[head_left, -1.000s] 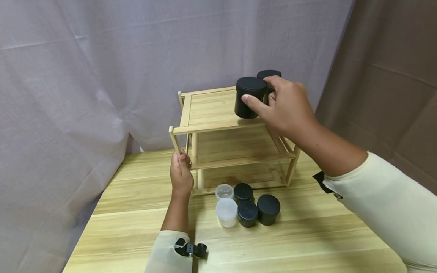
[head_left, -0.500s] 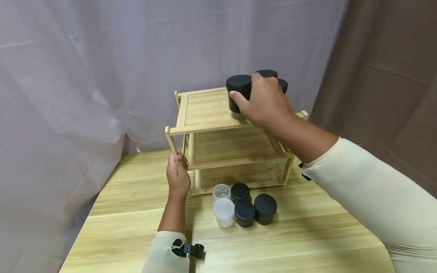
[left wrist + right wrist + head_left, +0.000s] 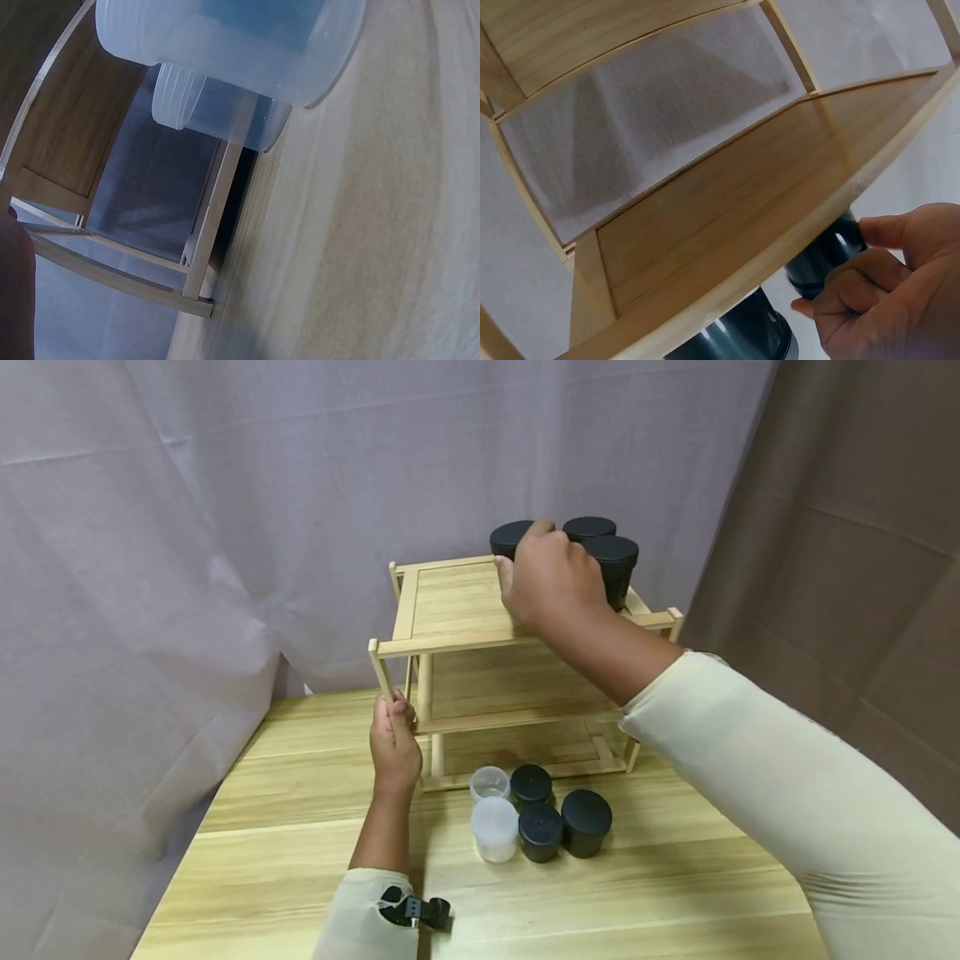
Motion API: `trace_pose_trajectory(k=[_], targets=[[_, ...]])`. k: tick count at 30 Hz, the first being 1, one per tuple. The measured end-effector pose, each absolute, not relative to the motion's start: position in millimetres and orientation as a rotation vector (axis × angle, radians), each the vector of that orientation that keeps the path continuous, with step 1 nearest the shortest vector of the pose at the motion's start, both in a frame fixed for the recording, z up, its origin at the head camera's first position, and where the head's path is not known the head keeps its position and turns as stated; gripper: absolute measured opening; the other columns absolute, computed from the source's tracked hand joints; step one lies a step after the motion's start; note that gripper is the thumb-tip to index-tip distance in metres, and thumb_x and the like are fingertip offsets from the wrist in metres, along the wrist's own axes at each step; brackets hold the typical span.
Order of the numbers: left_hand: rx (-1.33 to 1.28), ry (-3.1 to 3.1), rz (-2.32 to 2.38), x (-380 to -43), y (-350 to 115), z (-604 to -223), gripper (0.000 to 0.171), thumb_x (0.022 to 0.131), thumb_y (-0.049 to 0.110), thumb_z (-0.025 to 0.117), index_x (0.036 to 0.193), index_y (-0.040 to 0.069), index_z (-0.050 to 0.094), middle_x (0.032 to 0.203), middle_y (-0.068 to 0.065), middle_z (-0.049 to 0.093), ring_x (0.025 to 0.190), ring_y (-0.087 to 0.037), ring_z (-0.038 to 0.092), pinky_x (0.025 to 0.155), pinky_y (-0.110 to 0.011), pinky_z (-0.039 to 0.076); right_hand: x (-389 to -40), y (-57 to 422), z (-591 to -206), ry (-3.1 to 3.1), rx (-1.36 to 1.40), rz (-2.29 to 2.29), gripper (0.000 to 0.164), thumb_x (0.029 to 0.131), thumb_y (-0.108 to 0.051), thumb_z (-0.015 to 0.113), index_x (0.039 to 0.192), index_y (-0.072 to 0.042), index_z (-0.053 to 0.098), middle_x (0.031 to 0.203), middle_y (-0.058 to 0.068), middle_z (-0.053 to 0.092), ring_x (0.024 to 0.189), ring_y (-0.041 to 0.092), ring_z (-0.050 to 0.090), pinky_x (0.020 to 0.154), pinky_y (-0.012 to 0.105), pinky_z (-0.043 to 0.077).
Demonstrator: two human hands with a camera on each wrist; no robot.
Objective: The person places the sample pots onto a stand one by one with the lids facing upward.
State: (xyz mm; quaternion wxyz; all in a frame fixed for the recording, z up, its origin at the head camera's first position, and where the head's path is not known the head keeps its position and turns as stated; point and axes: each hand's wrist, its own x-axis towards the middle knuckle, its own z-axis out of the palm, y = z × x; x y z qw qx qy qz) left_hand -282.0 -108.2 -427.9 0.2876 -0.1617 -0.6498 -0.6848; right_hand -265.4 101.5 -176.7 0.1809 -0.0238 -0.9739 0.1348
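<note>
My right hand (image 3: 558,581) grips a black lidded jar (image 3: 510,537) over the back of the wooden rack's top shelf (image 3: 453,606). The right wrist view shows thumb and fingers round the side of this dark jar (image 3: 825,262). Two more black jars, one at the back (image 3: 589,526) and one nearer the front (image 3: 615,568), stand on the shelf's right side; my hand partly covers them in the head view. Lower down, my left hand (image 3: 395,747) holds the rack's front left post (image 3: 381,672). At the left wrist view's edge, part of that hand (image 3: 15,289) shows.
On the table (image 3: 300,827) before the rack stand several small jars: a frosted one with a white lid (image 3: 495,831), a clear one (image 3: 490,783) and black ones (image 3: 587,823). The rack's middle shelf (image 3: 517,681) lies below. A grey curtain (image 3: 225,527) hangs behind.
My right hand has carried the black jar left and toward the back of the top shelf, lower onto it. The front right jar has come into view. My left hand keeps its hold.
</note>
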Motion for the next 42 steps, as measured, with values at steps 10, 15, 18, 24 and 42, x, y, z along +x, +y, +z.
trace_pose_trajectory(k=[10,15,18,24,42], targets=[[-0.427,-1.747,-1.831,-282,-106,-429,0.065,0.111,0.048,0.039,0.111,-0.017,0.046,0.08,0.001,0.043,0.073,-0.007,0.041,0.064,-0.022,0.038,-279,97,-178,-2.77,-0.139,0.359,0.075,0.116,-0.044,0.041,0.157,0.017,0.03,0.136,0.032,0.067,0.124,0.046,0.072,0.098,0.057,0.063],[-0.43,-1.737,-1.834,-285,-106,-429,0.068,0.11,0.051,0.039,0.11,-0.017,0.046,0.08,0.001,0.043,0.072,-0.007,0.041,0.064,-0.021,0.038,-285,99,-181,-2.774,-0.146,0.344,0.078,0.116,-0.043,0.039,0.161,0.019,0.023,0.138,0.033,0.067,0.123,0.045,0.073,0.097,0.057,0.063],[-0.429,-1.733,-1.835,-285,-106,-430,0.071,0.109,0.053,0.039,0.11,-0.018,0.046,0.079,0.0,0.043,0.072,-0.007,0.041,0.063,-0.02,0.038,-288,99,-184,-2.794,-0.149,0.35,0.081,0.117,-0.043,0.037,0.164,0.019,0.014,0.143,0.033,0.065,0.122,0.043,0.073,0.097,0.056,0.063],[-0.441,-1.738,-1.83,-284,-104,-430,0.073,0.109,0.054,0.039,0.111,-0.018,0.046,0.08,-0.002,0.043,0.072,-0.008,0.041,0.064,-0.018,0.038,-291,99,-189,-2.789,-0.153,0.338,0.081,0.117,-0.042,0.035,0.164,0.02,0.011,0.138,0.034,0.068,0.12,0.043,0.074,0.095,0.055,0.064],[-0.413,-1.75,-1.838,-286,-107,-430,0.048,0.113,0.048,0.04,0.106,0.001,0.051,0.08,0.002,0.044,0.072,-0.007,0.042,0.064,-0.02,0.039,-293,98,-192,-2.78,-0.146,0.274,0.077,0.109,-0.023,0.044,0.162,0.024,0.011,0.129,0.034,0.072,0.106,0.04,0.078,0.086,0.054,0.066]])
